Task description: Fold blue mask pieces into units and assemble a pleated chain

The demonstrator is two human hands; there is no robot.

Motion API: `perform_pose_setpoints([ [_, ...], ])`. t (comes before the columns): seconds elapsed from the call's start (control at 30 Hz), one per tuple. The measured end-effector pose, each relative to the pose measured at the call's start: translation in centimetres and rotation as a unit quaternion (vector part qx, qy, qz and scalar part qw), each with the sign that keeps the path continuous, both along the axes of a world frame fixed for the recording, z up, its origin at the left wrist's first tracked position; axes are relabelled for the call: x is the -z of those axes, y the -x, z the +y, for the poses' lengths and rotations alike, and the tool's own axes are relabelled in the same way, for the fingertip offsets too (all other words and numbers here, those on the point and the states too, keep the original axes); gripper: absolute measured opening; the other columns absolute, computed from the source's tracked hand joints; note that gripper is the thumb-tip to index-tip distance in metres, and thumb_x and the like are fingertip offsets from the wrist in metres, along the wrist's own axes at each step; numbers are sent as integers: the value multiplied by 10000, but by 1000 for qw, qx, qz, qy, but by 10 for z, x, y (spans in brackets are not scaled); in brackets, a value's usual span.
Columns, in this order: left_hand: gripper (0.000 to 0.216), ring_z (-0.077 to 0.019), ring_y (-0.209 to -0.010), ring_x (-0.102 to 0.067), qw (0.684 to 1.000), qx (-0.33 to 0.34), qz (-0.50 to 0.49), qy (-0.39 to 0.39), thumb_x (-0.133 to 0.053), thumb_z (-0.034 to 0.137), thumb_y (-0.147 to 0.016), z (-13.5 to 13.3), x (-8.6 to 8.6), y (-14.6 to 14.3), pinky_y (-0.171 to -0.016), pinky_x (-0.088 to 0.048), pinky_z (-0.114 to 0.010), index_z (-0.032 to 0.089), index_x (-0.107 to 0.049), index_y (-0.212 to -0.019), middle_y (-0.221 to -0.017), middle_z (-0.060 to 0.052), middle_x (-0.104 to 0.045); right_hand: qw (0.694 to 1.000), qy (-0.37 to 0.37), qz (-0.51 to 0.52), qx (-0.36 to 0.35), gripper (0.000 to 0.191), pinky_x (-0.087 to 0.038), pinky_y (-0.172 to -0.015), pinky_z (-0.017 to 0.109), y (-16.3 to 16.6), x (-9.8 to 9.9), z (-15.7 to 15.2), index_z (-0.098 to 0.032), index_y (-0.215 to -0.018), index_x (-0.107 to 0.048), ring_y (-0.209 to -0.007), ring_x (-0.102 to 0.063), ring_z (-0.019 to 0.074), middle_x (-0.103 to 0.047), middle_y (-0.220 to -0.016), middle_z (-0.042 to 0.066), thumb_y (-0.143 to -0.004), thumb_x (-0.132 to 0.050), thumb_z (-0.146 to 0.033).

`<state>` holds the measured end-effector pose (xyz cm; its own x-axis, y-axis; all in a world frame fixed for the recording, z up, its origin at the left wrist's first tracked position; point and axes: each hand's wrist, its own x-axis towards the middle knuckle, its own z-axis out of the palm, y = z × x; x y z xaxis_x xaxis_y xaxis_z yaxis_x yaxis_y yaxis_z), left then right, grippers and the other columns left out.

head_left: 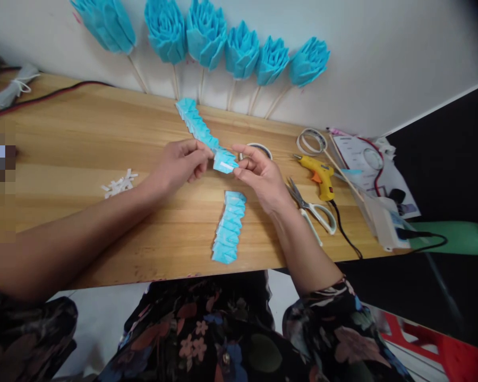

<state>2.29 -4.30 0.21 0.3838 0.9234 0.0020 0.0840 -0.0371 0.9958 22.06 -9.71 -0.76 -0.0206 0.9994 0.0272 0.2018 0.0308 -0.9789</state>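
A pleated strip of overlapping blue petals (197, 125) runs back across the wooden table from between my hands. My left hand (183, 163) pinches its left edge near the front end. At the opposite edge, the thumb and fingers of my right hand (261, 175) close on the front petal. A short white piece of tape lies across that petal. Below my hands rests a second pleated blue strip (229, 228), untouched. Left of my left forearm sits a small pile of white tape pieces (120, 183). Behind my right hand, a tape roll (266, 149) is partly hidden.
Several blue flowers (206, 34) on sticks lean against the wall. To the right lie scissors (308, 207), a yellow glue gun (321, 175) with a black cord, another tape roll (312, 141) and a white power strip (388, 225). A tied bundle (14, 87) lies far left.
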Motion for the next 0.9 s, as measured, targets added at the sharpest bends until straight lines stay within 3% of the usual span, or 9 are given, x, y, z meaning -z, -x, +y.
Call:
perform_pose_setpoints([
  [0.1,107,-108,-588,-511,981,-42,32,-185,-621,223,-809,-14,-5,-2,-571,-391,-248,188,-581,-716,-640,20,-580,1000,-1,-2,-6,481,-487,-646,283,3,0,0,-278,-1276,-629,-699,-554,135,-634,-805,-30,-812,-736,-342],
  [0.2,99,-113,-581,-511,955,-3,131,-267,-630,229,-835,-23,-5,-2,-587,-375,-260,189,-635,-745,-620,33,-585,1000,-10,-7,-24,485,-465,-617,268,5,1,-1,-252,-1290,-626,-676,-538,120,-642,-799,-31,-819,-724,-314],
  [0.33,67,-125,-588,-535,936,14,218,-276,-647,217,-846,-21,0,-1,-587,-354,-270,189,-691,-804,-632,27,-611,999,-25,-23,-32,481,-479,-627,265,7,2,-1,-237,-1305,-625,-692,-550,118,-650,-805,-28,-833,-702,-290],
  [0.9,137,-177,-720,-616,899,22,334,-283,-622,300,-894,-21,2,0,-655,-398,-298,202,-718,-898,-786,-32,-706,993,-83,-89,-1,415,-552,-764,305,15,4,-4,-242,-1230,-677,-765,-635,134,-680,-811,-31,-836,-609,-132],
])
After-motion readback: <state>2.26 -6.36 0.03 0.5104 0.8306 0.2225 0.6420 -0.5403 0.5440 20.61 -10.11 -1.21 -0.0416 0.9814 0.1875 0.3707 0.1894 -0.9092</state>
